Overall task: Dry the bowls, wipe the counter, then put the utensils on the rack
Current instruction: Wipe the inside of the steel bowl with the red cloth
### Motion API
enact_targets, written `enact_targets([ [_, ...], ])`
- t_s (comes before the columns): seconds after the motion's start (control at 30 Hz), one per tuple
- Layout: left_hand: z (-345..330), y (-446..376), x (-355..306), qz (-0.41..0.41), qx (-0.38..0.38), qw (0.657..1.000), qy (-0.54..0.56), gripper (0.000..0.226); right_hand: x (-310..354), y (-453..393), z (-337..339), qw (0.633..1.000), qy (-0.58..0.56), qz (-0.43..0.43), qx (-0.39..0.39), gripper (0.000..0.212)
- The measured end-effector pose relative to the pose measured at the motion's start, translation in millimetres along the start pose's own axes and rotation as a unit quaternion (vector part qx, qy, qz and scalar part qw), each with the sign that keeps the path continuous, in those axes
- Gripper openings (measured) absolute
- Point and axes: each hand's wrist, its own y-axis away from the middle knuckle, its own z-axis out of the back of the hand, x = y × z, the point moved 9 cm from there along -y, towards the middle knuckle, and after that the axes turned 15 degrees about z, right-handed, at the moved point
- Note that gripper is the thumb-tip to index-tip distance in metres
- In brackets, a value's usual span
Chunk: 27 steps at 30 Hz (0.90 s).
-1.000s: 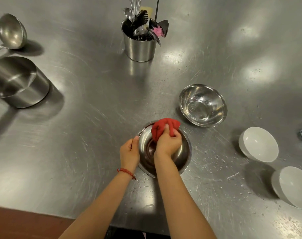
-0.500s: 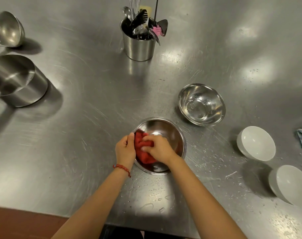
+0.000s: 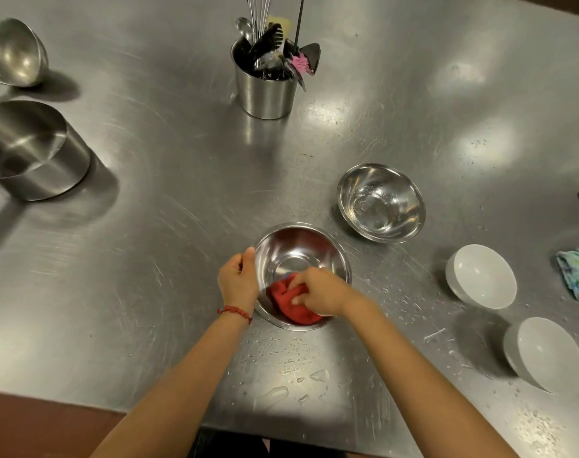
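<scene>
The left hand (image 3: 238,281) grips the near-left rim of the steel bowl (image 3: 301,249) on the counter (image 3: 149,259); the right hand (image 3: 318,294) presses a red cloth (image 3: 289,307) inside; the second, wet bowl (image 3: 380,203) lies far-right, nearer the right hand

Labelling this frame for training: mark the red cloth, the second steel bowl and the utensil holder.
red cloth (image 3: 289,309): head view, on the bunched fabric below the fingers.
second steel bowl (image 3: 380,203): head view, on its wet inner bottom.
utensil holder (image 3: 265,94): head view, on its front steel wall.
</scene>
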Motion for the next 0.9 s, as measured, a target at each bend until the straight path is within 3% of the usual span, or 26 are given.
enact_targets([
  [0.07, 0, 0, -1, -0.002, -0.004, 1.0, -0.008, 0.052, 11, 0, -7, 0.992, -0.122, 0.017, -0.025, 0.022],
  [0.13, -2, 1, -1, -0.006, 0.003, 1.0, -0.011, 0.052, 12, 2, -7, 0.99, -0.132, 0.03, -0.024, 0.021],
  [0.23, -1, 1, -1, -0.004, 0.01, 1.0, -0.008, 0.052, -3, 6, -2, 0.999, 0.029, 0.012, 0.021, 0.02],
  [0.3, -2, 0, 0, -0.005, 0.025, 1.0, -0.017, 0.052, -17, 11, 9, 0.993, 0.113, -0.033, -0.003, 0.022],
  [0.4, 0, -2, 4, 0.006, 0.035, 0.999, -0.025, 0.048, -27, 22, 33, 0.98, 0.086, -0.079, -0.161, 0.032],
  [0.5, -3, 1, 6, 0.008, 0.048, 0.998, -0.028, 0.042, -31, 31, 59, 0.923, -0.018, -0.095, -0.372, 0.041],
  [0.57, -8, 6, 6, 0.008, 0.055, 0.998, -0.034, 0.041, -29, 20, 68, 0.895, -0.053, -0.096, -0.433, 0.042],
  [0.9, -10, 8, 5, 0.0, 0.035, 0.998, -0.044, 0.049, 21, -28, 42, 0.934, 0.001, 0.037, -0.356, 0.033],
])
